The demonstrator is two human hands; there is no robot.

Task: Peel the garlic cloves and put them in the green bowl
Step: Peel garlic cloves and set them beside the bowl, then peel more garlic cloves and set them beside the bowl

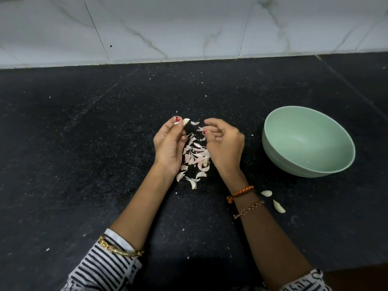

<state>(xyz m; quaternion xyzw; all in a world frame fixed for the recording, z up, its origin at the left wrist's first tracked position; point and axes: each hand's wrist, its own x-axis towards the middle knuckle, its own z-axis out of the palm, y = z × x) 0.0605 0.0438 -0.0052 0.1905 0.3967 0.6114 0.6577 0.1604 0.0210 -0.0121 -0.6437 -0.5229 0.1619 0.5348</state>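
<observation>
- The green bowl [308, 141] sits on the dark table [84, 143] to the right; its visible inside looks bare.
- Left hand [169, 143] pinches a garlic clove [186, 121].
- Right hand [223, 143] hovers, fingers loosely curled, holding nothing.
- Skins [196, 158] lie between the hands; two cloves [266, 193] lie near the bowl.

no readable text, labels, brands or numbers, sleeve [306, 282] print marks illegible

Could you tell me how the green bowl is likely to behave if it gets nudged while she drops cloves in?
The green bowl looks nearly empty, so it is probably light and may slide on the smooth dark counter. It already sits tilted on its rounded base, so a push at the rim could rock it.
</observation>
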